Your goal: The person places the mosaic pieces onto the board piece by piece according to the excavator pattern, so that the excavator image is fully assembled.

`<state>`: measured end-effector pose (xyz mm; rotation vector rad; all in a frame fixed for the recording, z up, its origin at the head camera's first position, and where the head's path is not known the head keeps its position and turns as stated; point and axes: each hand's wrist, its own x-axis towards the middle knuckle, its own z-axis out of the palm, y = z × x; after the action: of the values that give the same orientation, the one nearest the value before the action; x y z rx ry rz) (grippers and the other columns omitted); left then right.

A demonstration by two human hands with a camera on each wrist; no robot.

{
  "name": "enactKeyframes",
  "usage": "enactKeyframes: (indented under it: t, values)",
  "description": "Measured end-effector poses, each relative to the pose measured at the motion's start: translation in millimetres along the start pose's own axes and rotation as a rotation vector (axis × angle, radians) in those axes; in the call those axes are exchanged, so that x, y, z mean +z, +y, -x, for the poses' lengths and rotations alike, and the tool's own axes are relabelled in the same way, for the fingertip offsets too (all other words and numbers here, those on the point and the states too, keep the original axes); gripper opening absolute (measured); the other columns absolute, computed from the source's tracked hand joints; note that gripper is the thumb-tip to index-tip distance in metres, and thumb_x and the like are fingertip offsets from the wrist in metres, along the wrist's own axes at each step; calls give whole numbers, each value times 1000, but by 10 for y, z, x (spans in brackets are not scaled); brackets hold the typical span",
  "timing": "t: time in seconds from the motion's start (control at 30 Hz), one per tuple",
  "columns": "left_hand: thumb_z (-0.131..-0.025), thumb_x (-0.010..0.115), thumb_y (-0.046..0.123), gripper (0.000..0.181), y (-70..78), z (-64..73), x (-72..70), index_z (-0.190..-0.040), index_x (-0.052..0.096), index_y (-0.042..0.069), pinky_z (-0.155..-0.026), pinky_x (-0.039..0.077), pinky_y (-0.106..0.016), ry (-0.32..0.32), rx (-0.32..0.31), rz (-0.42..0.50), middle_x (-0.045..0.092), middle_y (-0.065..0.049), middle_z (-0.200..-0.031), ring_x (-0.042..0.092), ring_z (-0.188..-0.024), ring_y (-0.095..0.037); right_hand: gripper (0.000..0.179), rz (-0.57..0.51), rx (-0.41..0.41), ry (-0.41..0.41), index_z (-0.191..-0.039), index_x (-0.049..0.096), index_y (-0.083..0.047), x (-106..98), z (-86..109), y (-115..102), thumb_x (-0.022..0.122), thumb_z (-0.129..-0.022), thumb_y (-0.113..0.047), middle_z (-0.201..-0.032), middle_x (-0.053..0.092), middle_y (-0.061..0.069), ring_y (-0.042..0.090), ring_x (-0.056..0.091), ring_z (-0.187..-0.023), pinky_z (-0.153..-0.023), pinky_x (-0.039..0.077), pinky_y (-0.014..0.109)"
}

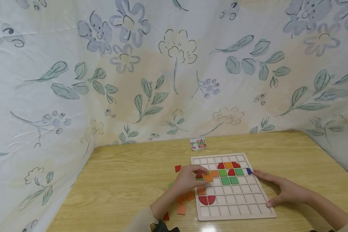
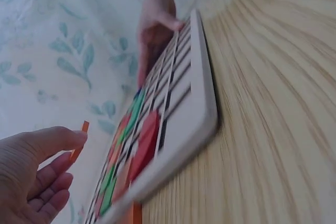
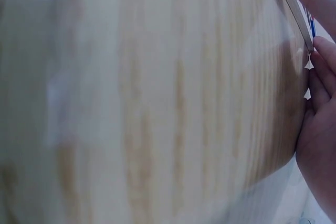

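My left hand pinches an orange square tile between thumb and fingers, over the left part of a pale wooden grid board. In the left wrist view the tile is seen edge-on, raised off the board. Fingers stretched out, my right hand rests along the board's right edge, its thumb at the lower right rim and its fingertips beside a blue piece. Green squares, red quarter-rounds and orange squares lie in the grid. My left hand hides some cells.
Loose orange tiles, a salmon tile and red pieces lie on the wooden table left of the board. Behind the board is a small pattern card. A flowered cloth hangs around the table's back and sides.
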<state>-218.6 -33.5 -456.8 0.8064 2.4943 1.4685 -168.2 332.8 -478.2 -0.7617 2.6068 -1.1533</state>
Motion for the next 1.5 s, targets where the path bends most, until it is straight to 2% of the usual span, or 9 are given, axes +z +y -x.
enactKeyframes:
  t: [0.23, 0.5, 0.77, 0.93, 1.07, 1.17, 1.3, 1.4, 1.5]
  values:
    - [-72, 80, 25, 28, 154, -267, 337, -98, 72, 19, -73, 46, -18, -28, 7, -7, 68, 15, -89, 58, -84, -2, 92, -11, 8, -3, -145, 29, -13, -2, 13, 11, 78, -69, -31, -150, 21, 16, -26, 9, -122, -85, 8, -4]
    - [-70, 81, 24, 26, 392, -505, 713, -94, 73, 21, -68, 42, -11, -16, 38, -148, 67, 18, -86, 56, -81, 3, 92, 14, -19, 14, -144, 31, -11, -12, 2, -5, 79, -69, -31, -149, 23, 20, -24, 10, -124, -88, 9, -1]
    - [-69, 81, 26, 24, 425, -702, 1010, -92, 74, 23, -62, 37, -7, -1, 62, -308, 67, 19, -83, 51, -73, 8, 92, -7, -83, 8, -144, 29, -6, -17, -15, -7, 78, -70, -28, -151, 22, 13, -23, 10, -125, -88, 10, -4]
    - [-71, 80, 28, 22, 400, -780, 1116, -91, 73, 25, -68, 36, -5, -9, 79, -378, 67, 20, -84, 52, -78, 10, 92, -5, -80, 6, -145, 29, -8, -17, -29, 5, 78, -70, -29, -152, 23, 9, -22, 10, -126, -88, 9, -3]
    - [-70, 80, 32, 22, 392, -803, 1170, -91, 73, 27, -66, 32, -3, -8, 110, -443, 66, 21, -83, 51, -76, 11, 94, -5, -51, 16, -144, 30, -10, -3, -40, 22, 79, -67, -31, -149, 24, 17, -23, 11, -125, -87, 10, -3]
    - [-70, 79, 34, 22, 402, -803, 1182, -90, 72, 28, -65, 30, -2, -3, 129, -478, 65, 23, -81, 49, -74, 12, 94, -1, -63, 19, -144, 30, -9, 0, -39, 21, 80, -67, -31, -150, 24, 12, -23, 11, -125, -86, 10, -3]
    - [-72, 78, 32, 21, 400, -795, 1170, -92, 72, 27, -63, 31, -4, -9, 133, -437, 64, 21, -81, 48, -72, 10, 93, 0, -94, 22, -144, 30, -7, -5, -28, 16, 79, -68, -28, -152, 24, 2, -22, 11, -126, -87, 9, -3]
    - [-74, 77, 29, 20, 392, -787, 1171, -92, 72, 25, -62, 32, -4, -2, 127, -393, 64, 19, -81, 49, -72, 9, 93, -14, -91, 33, -143, 31, -6, 3, -19, 27, 80, -67, -27, -150, 25, 12, -21, 13, -126, -87, 11, -3]
    - [-76, 75, 31, 17, 386, -787, 1196, -92, 72, 26, -61, 31, -4, 1, 142, -426, 63, 19, -80, 48, -70, 9, 93, -27, -77, 29, -144, 31, -7, 14, -13, 37, 80, -67, -27, -148, 25, 20, -22, 13, -126, -87, 12, -3]
